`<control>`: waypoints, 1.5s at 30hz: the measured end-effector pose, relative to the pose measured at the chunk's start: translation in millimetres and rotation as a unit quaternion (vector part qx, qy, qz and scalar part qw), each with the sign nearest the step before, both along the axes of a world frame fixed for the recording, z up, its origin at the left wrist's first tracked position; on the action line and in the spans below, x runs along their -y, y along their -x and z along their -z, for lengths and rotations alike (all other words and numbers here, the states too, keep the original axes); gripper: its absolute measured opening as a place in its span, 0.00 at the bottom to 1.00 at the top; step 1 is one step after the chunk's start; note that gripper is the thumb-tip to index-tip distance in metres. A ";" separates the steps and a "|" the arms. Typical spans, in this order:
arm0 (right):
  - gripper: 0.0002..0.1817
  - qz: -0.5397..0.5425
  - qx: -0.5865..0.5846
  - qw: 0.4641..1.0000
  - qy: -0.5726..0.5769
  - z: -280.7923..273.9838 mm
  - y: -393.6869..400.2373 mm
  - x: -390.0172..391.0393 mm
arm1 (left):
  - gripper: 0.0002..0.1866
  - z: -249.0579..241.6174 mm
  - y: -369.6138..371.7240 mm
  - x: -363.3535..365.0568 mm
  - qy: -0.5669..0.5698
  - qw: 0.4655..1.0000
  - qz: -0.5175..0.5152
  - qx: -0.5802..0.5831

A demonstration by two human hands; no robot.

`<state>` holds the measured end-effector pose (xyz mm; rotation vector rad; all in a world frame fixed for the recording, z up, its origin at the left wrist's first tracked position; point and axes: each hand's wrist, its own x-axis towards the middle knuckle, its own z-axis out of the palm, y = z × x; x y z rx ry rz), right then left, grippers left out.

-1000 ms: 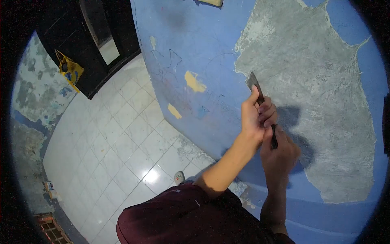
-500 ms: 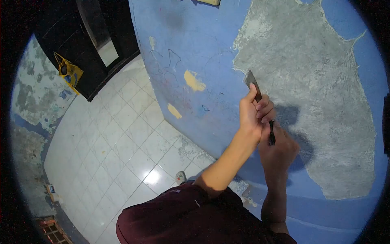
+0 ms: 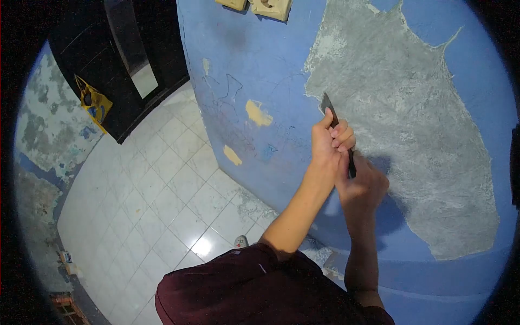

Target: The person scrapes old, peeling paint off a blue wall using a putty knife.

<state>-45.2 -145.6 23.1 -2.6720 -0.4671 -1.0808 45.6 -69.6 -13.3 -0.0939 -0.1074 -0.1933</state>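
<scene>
A scraper (image 3: 352,164) with a flat metal blade and a dark handle slants up against the wall. Its blade tip rests at or very near the left border of a bare grey patch (image 3: 411,141), where blue paint (image 3: 292,157) begins. My left hand (image 3: 331,136) is closed round the upper part of the scraper, thumb lying along it toward the blade. Just below, my right hand (image 3: 365,179) is closed at the lower end of the handle, its fingers partly hidden. The two hands touch or nearly touch.
Two cream sockets or switches (image 3: 271,8) are on the wall at the top. Cream filler spots (image 3: 258,114) mark the blue paint. White floor tiles (image 3: 162,189) lie to the left. A yellow bag (image 3: 96,105) hangs by a dark cabinet (image 3: 76,43). My shoe (image 3: 241,241) shows below.
The view has shifted a little, bringing more of the sockets into sight. Both hands and the scraper appear slightly further left in the picture, with the blade still by the patch's border.
</scene>
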 end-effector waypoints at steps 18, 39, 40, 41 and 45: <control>0.13 -0.026 0.096 0.994 0.047 -14.1 -13.6 5.7 | 0.32 -14.0 -5.0 7.1 -0.011 1.000 0.019 0.014; 0.10 0.002 0.005 1.000 0.018 -19.2 -6.4 -1.4 | 0.29 -7.6 3.9 8.0 0.038 0.998 -0.019 0.046; 0.10 -0.002 0.030 0.999 0.029 -17.2 -3.7 0.8 | 0.29 -7.0 7.8 9.0 0.014 0.999 -0.011 0.048; 0.10 -0.007 0.058 0.997 0.043 -17.4 -5.2 1.7 | 0.29 -8.9 6.7 9.1 -0.007 0.999 -0.006 0.053; 0.10 -0.021 -0.001 1.000 -0.020 -18.6 -18.2 -1.8 | 0.30 -3.3 -5.2 3.7 0.016 0.997 -0.020 0.067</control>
